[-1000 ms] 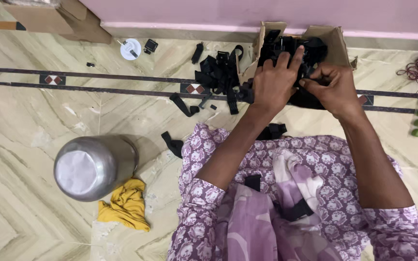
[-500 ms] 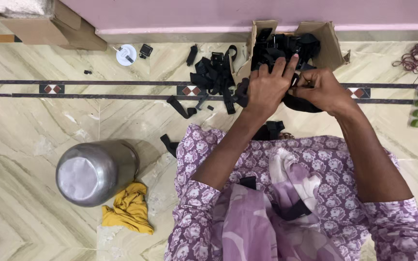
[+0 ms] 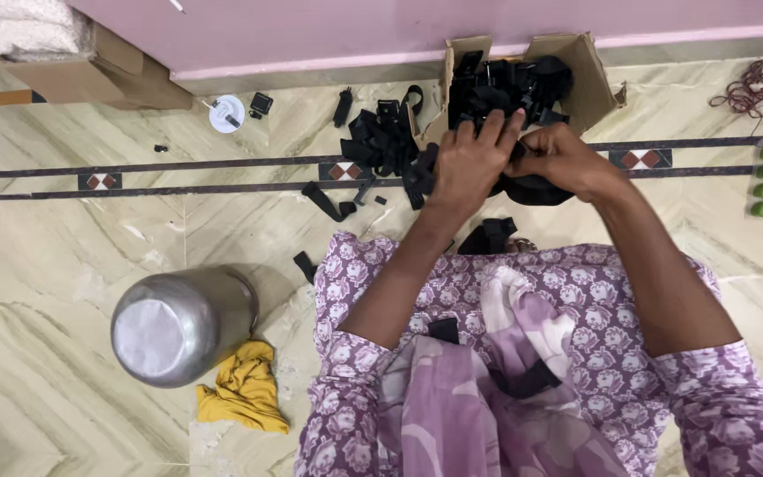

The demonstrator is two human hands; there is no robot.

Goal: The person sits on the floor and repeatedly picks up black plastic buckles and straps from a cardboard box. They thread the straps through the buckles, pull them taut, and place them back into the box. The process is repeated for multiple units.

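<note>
Cardboard box (image 3: 595,75) at the far wall brims with black straps (image 3: 505,84); your left hand (image 3: 470,163) and right hand (image 3: 561,157) pinch one strap together.

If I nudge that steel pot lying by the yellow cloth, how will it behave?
The steel pot lies on its side on smooth floor, so it would probably roll or slide. It looks rigid, and likely light if hollow. The yellow cloth against it might check a roll that way.
</note>
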